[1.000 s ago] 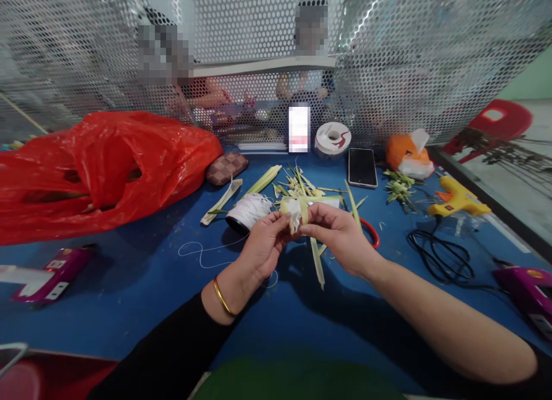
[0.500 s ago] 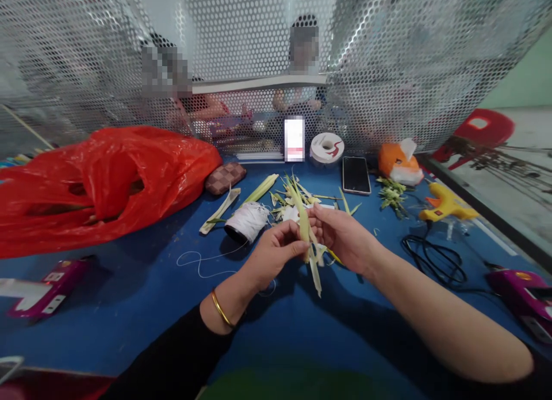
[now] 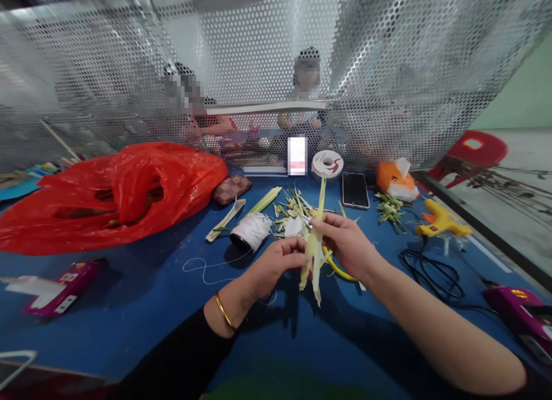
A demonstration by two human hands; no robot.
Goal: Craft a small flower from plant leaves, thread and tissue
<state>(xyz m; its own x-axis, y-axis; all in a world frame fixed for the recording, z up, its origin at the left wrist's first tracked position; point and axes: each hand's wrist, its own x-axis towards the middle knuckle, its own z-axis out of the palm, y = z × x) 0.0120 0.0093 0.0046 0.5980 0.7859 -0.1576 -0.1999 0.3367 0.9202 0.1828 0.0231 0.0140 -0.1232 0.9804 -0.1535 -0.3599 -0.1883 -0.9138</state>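
Observation:
A pale green, husk-like leaf bundle [image 3: 317, 242] is held upright over the middle of the blue table, its loose ends hanging down. My left hand [image 3: 273, 265] pinches its lower left side between thumb and fingers. Higher up on the right, my right hand [image 3: 347, 242] grips it with thumb and fingertips. Behind the hands lies a pile of leaf scraps [image 3: 295, 207]. A spool of white thread [image 3: 252, 230] rests on its side left of my left hand, a loose strand trailing from it. Part of a yellow curved object [image 3: 340, 272] shows beneath my right hand.
A red plastic bag [image 3: 116, 199] covers the left; a checked pouch [image 3: 232, 189] sits beside it. A phone [image 3: 355, 190], ribbon roll [image 3: 328, 164], orange tissue pack [image 3: 395, 181] and yellow glue gun [image 3: 444, 220] with black cable lie right. People sit behind the perforated screen [image 3: 259, 55].
The leaf bundle has shifted slightly right and its lower ends are more spread. My right hand has moved its grip on it. The whole view has tilted up a little.

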